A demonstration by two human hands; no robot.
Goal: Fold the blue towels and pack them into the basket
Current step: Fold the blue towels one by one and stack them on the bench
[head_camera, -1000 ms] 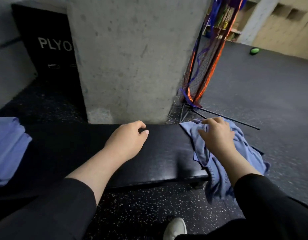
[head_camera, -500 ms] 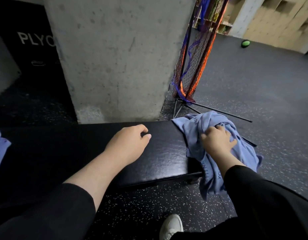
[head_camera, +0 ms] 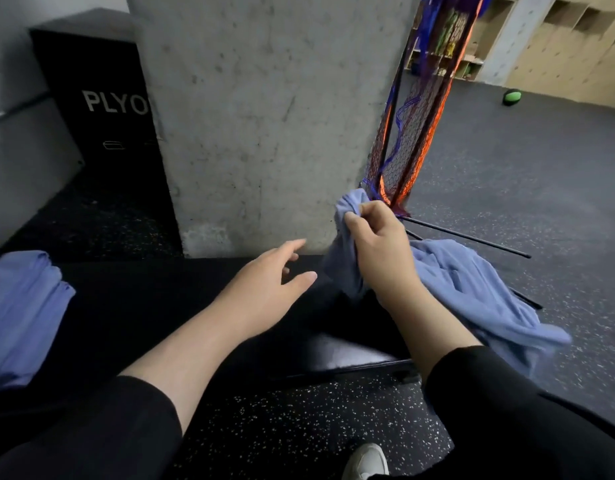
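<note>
Fingers (head_camera: 359, 225) of right hand (head_camera: 380, 251) bunched round floppy blue towel (head_camera: 472, 289); left hand (head_camera: 264, 289) spread, empty. Corner probably better grab.

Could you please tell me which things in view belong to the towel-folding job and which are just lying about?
Job: loose blue towel gripped by right hand; left hand; blue towels on black bench.

Lying about: plyo box; netted stand; green ball.
</note>
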